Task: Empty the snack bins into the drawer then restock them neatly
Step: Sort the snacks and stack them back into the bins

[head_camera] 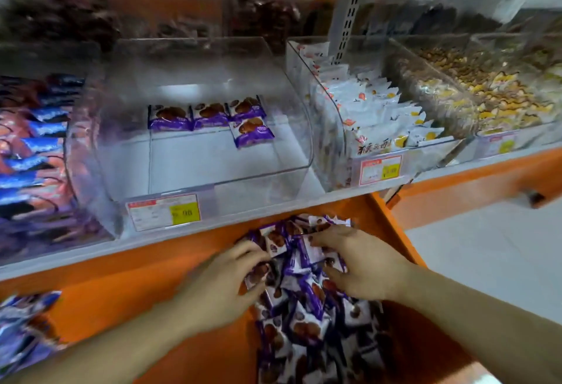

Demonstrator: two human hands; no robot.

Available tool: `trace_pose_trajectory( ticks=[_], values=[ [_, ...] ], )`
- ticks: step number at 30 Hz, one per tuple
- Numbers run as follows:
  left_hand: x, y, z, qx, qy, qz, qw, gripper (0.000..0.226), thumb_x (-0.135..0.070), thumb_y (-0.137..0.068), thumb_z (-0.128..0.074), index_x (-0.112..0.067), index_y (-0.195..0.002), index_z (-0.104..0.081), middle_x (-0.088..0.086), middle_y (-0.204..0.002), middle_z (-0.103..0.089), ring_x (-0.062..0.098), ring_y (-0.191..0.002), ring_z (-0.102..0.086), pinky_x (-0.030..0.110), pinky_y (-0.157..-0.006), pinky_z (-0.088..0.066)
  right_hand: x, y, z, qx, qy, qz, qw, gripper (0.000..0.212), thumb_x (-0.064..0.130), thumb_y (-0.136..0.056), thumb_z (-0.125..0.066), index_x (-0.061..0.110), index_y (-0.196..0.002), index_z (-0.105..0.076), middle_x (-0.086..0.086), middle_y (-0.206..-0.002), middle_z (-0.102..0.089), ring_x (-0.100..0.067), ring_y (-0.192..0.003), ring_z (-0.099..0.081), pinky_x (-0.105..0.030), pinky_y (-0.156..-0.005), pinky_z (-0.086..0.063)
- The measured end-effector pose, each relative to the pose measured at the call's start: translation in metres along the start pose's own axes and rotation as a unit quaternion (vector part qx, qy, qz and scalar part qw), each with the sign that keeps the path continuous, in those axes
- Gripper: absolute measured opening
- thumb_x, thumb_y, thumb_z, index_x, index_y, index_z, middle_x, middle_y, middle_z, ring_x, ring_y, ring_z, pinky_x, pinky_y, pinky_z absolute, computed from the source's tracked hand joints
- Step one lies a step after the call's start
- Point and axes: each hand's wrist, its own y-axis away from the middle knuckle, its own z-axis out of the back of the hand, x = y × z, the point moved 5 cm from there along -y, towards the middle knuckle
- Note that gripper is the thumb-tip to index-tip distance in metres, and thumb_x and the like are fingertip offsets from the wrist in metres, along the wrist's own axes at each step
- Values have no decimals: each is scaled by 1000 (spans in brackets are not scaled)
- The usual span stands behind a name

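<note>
Both hands are down in the pulled-out orange drawer [127, 292] below the shelf, working in a loose heap of small glossy purple-and-white snack packets [307, 316] printed with brown cookies. The heap lies along the drawer's right side, running from the back edge under the shelf down toward the near edge. The left hand [219, 286] has its fingers curled onto packets at the heap's left edge, pinching one at its fingertips. The right hand [362, 265] curves over the top of the heap near the drawer's back right corner, fingers bent around packets, thumb tucked under against them.

Above, on the white shelf [76, 257], sits a clear rounded plastic bin [292, 116] with a curved front wall. Inside it, four of the same purple packets [209, 116] lie flat toward the back: three side by side in a row, the fourth just in front of the rightmost one, slightly askew. A white-and-yellow price label [164, 211] is fixed to the bin's front lip.

To its right, a second clear bin holds crinkly white packets [374, 110] standing packed in rows; further right is a bin of yellow-and-brown wrapped snacks [474, 91]. On the left, blue-and-orange wrappers [30, 152] fill another bin, blurred. A few blue packets [24, 329] lie at the drawer's near left corner.
</note>
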Motion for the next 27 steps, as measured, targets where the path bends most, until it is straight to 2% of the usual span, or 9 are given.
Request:
trace_pose_trajectory(
  ticks=[3,7,9,10,12,14,18,22,27],
  values=[
    [30,-36,-40,-2,3,60,998,66,-37,-96,-67,-38,-156,-40,-19,-157,-32,8,-142,-40,20,-117,-31,-32,-26,-46,60,-4,-36,998,81,38,-90,-69,28,-161,-32,-2,-161,-37,-24,-149,-37,-34,-118,-40],
    [54,-81,-91,37,26,102,994,91,-21,-92,-75,-47,-161,-22,-19,-169,-6,5,-149,-26,14,-115,-21,-62,-47,-97,146,62,-59,985,98,45,-85,-70,53,-160,-7,2,-172,-4,-40,-158,-13,-55,-120,-38],
    [65,-92,-115,59,23,117,991,101,-12,-88,-74,-54,-160,-16,-20,-170,6,13,-153,-23,29,-119,-35,-68,-50,-111,177,49,-85,979,108,39,-83,-79,60,-156,-2,10,-173,10,-44,-159,-1,-60,-119,-36],
    [70,-95,-124,62,11,126,990,105,-5,-87,-71,-58,-158,-14,-21,-170,9,20,-155,-23,35,-110,-48,-68,-52,-116,174,35,-92,980,111,30,-83,-81,61,-155,-3,14,-172,12,-44,-158,0,-61,-116,-41],
    [74,-94,-134,52,-5,137,989,107,9,-87,-63,-58,-157,-16,-20,-171,6,26,-157,-21,30,-89,-57,-67,-53,-123,147,21,-97,984,108,9,-83,-75,60,-153,-11,15,-171,8,-46,-157,-5,-56,-105,-53],
    [75,-88,-136,34,-12,134,990,102,15,-87,-57,-52,-157,-24,-13,-173,-5,27,-152,-33,28,-86,-58,-65,-51,-127,125,24,-89,988,103,-1,-82,-69,54,-153,-21,9,-171,-1,-46,-154,-17,-50,-97,-58],
    [82,-74,-129,15,16,133,991,91,12,-89,-60,-46,-156,-36,-10,-171,-20,17,-135,-54,18,-79,-53,-65,-44,-120,87,-16,-82,993,81,7,-88,-71,48,-149,-37,0,-165,-25,-33,-146,-38,-43,-101,-56],
    [78,-61,-123,9,22,121,992,85,8,-90,-64,-40,-156,-40,-11,-168,-27,15,-138,-51,21,-96,-51,-63,-36,-97,26,-96,-90,991,64,9,-88,-77,41,-139,-56,5,-154,-45,-18,-141,-47,-27,-111,-45],
    [78,-46,-124,16,40,95,995,84,2,-87,-71,-42,-153,-43,-15,-164,-29,12,-144,-43,18,-104,-49,-48,-19,-65,-14,-177,-120,977,56,20,-85,-86,47,-129,-63,14,-135,-57,-8,-99,-67,-12,-88,-48]
  ],
)
